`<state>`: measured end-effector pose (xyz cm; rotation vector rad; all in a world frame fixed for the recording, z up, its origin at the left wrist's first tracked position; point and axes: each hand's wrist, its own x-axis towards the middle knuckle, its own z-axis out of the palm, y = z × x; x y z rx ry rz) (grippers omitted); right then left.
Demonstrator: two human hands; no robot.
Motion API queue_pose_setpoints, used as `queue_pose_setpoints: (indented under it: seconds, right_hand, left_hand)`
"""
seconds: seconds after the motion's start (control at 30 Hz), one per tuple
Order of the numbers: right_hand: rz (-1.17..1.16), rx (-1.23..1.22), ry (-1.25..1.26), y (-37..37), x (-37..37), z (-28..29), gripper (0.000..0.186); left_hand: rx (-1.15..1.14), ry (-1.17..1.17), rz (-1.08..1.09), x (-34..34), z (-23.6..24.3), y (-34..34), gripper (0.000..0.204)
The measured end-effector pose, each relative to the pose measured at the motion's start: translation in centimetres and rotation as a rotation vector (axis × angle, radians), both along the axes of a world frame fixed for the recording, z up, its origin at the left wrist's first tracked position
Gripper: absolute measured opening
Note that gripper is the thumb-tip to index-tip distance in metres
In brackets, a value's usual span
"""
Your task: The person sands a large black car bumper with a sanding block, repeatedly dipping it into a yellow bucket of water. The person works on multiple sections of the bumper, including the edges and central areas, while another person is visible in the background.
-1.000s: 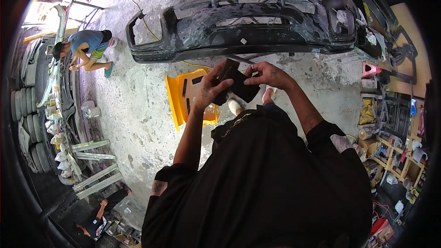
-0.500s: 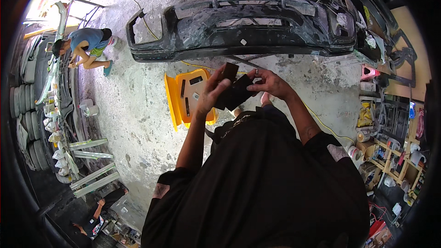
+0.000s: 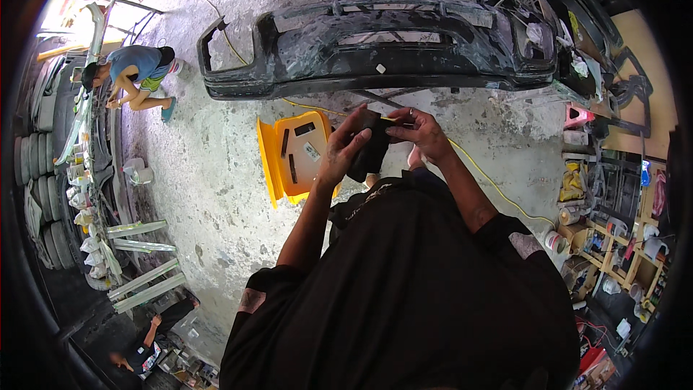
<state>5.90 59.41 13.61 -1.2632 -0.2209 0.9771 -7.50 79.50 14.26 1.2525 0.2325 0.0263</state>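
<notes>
In front of my body, my left hand [image 3: 341, 150] is closed around a dark block with a black sheet [image 3: 371, 150], which looks like sandpaper, lying against it. The sheet covers most of the block. At the block's right side, the fingers of my right hand [image 3: 426, 134] pinch the sheet's upper edge. Beyond both hands, a black car bumper [image 3: 303, 65] with grey patches rests on a stand. Below and left of my left hand stands a yellow stool [image 3: 269, 162] with dark strips and a white label-like piece on its top.
A person in a blue top [image 3: 137, 63] bends over parts at the far left; another person [image 3: 148, 350] is at the lower left. A yellow hose [image 3: 498, 186] runs over the floor. Silvery strips [image 3: 148, 285] jut in on the left, and wooden shelves [image 3: 613, 253] line the right.
The brown block and black sheet, held apart before, have come together, and the sheet now lies over the block. My right hand has moved slightly right.
</notes>
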Motion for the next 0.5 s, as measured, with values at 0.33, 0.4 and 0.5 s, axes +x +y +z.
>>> queue_pose_setpoints:
  seconds: [0.33, 0.4, 0.5]
  right_hand:
    - [0.056, -0.028, -0.093, 0.5, 0.3, 3.6, 0.049]
    - [0.026, -0.006, -0.067, 1.0, -0.2, 4.4, 0.046]
    - [0.052, -0.084, -0.249, 1.2, 0.1, 3.5, 0.047]
  left_hand:
    - [-0.003, 0.04, 0.067, 0.1, 1.7, -0.2, 0.062]
    - [0.052, 0.024, 0.105, 0.3, 1.7, -0.5, 0.061]
    - [0.073, 0.052, 0.098, 0.4, 2.2, -0.8, 0.059]
